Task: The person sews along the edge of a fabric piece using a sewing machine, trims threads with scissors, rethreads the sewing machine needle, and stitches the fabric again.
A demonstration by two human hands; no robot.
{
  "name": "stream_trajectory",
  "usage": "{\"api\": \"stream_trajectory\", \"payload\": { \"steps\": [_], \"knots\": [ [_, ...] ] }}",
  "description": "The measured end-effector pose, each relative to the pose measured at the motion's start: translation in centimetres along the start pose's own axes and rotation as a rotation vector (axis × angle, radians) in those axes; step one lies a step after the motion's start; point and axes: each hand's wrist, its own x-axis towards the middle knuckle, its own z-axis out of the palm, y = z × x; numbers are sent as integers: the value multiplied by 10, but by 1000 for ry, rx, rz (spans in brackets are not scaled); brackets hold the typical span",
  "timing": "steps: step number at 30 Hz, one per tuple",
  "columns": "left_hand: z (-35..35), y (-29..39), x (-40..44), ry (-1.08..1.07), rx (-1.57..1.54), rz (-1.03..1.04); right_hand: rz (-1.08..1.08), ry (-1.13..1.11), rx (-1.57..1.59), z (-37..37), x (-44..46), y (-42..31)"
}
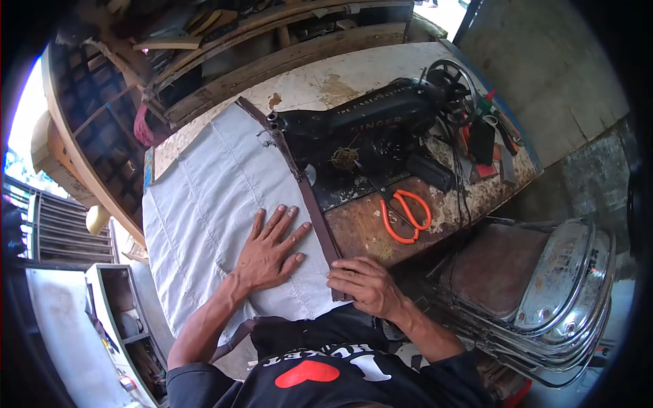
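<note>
A large whitish-grey cloth [204, 190] with stitched lines lies across the left of the worktable. Along its right edge runs a dark brown binding strip [314, 211], which passes beneath the needle end of a black Singer sewing machine [360, 129]. My left hand [269, 251] rests flat on the cloth with its fingers spread. Near the table's front edge, my right hand [367, 287] has its fingers closed on the lower part of the binding strip. Scissors with orange handles [408, 216] lie on the table to the right of the strip.
Small tools and a green bottle [486, 102] crowd the table's right end, near the machine's handwheel [451, 88]. Stacked metal chairs [544, 285] stand at the right. Wooden shelving [286, 54] borders the table's back, and an open cabinet [126, 313] stands at the left.
</note>
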Motion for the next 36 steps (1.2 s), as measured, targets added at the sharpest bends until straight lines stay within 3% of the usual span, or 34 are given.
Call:
{"api": "stream_trajectory", "payload": {
  "steps": [9,36],
  "knots": [
    [-1,0,2,-75,67,19,-9,178,-8,20,-20,5],
    [-10,-35,22,-94,69,59,-14,15,-76,5,13,17]
  ]
}}
